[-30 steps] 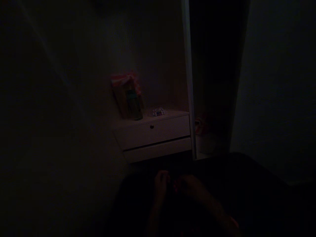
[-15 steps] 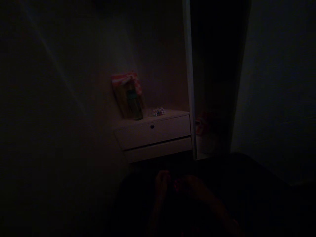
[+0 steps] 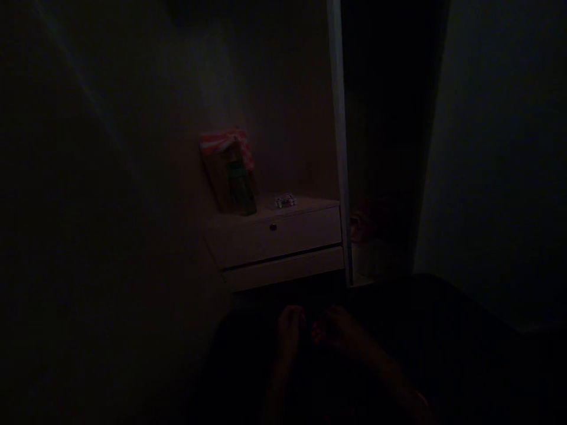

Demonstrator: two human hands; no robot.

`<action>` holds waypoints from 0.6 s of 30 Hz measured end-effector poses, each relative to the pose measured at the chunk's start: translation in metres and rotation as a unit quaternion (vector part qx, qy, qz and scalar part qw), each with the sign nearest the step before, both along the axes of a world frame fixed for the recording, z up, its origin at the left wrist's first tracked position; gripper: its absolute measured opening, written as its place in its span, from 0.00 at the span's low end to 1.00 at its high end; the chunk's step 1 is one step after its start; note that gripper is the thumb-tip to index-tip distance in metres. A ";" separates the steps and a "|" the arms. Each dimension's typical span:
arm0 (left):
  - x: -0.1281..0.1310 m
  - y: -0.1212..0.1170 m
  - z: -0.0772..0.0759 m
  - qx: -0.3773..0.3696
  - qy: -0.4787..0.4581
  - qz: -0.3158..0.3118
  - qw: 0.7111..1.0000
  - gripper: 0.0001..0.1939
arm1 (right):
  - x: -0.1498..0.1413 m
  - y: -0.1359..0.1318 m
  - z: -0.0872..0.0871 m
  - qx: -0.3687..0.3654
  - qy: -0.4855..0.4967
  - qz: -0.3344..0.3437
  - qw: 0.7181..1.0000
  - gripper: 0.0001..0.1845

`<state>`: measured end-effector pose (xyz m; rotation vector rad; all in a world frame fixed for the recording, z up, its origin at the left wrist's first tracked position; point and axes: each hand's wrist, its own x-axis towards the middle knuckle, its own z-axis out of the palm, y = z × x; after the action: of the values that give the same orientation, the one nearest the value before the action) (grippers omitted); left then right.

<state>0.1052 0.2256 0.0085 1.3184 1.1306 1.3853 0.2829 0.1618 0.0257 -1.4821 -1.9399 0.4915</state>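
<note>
The light is very low, so much of the near side is lost in black. At the near middle, the left hand (image 3: 290, 324) is loosely curled, its fingers bent over at the far end; whether they pinch anything cannot be told. The right hand (image 3: 343, 330) is bent toward it, the two hands apart. Between them, against the right hand's fingers, is a small red thing (image 3: 316, 333) with a knobbly, dotted look; whether that hand grips it or only touches it is too dark to tell.

Beyond stands a pale drawer unit (image 3: 305, 230), flat-fronted and smooth, with a dark slit between its two drawers and a small round fitting (image 3: 273, 226) on the upper one. On its top, at left, a see-through bottle (image 3: 241, 198) with a green upper part stands before a boxy brown bag (image 3: 215, 171) under a red-and-white patterned cloth (image 3: 217, 141). To their right lies a small, lumpy, pale-and-dark cluster (image 3: 286, 201). A straight, narrow post (image 3: 337, 118) rises at right, and past it is a crumpled red-and-white bundle (image 3: 361, 227).

Compared with half a second ago, the right hand's far edge has lifted a little farther from the viewer; the left hand has hardly moved.
</note>
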 end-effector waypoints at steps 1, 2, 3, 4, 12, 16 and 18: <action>0.000 0.000 0.000 0.001 -0.001 0.001 1.000 0.18 | 0.000 0.001 -0.003 0.001 0.008 -0.002 1.000 0.23; 0.000 0.000 0.000 0.001 -0.002 0.002 1.000 0.18 | 0.000 0.002 -0.005 -0.001 0.016 -0.004 1.000 0.27; 0.000 0.000 -0.001 0.001 -0.002 0.003 1.000 0.18 | 0.001 0.002 -0.007 -0.006 0.024 -0.005 1.000 0.29; 0.000 0.000 -0.001 0.000 -0.002 0.003 1.000 0.18 | 0.001 0.002 -0.008 -0.013 0.031 -0.004 0.999 0.30; 0.000 -0.001 0.001 -0.004 0.002 -0.002 1.000 0.18 | 0.002 0.002 -0.008 -0.040 0.068 0.004 0.997 0.29; 0.000 -0.002 0.003 -0.003 0.003 0.001 1.000 0.17 | 0.001 0.004 -0.013 -0.038 0.072 -0.004 0.997 0.30; 0.001 -0.002 0.003 -0.002 0.005 0.001 1.000 0.17 | 0.001 0.005 -0.014 -0.039 0.073 -0.002 0.997 0.30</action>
<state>0.1057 0.2232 0.0116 1.3244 1.1415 1.3790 0.2834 0.1664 0.0118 -1.4548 -1.8221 0.6635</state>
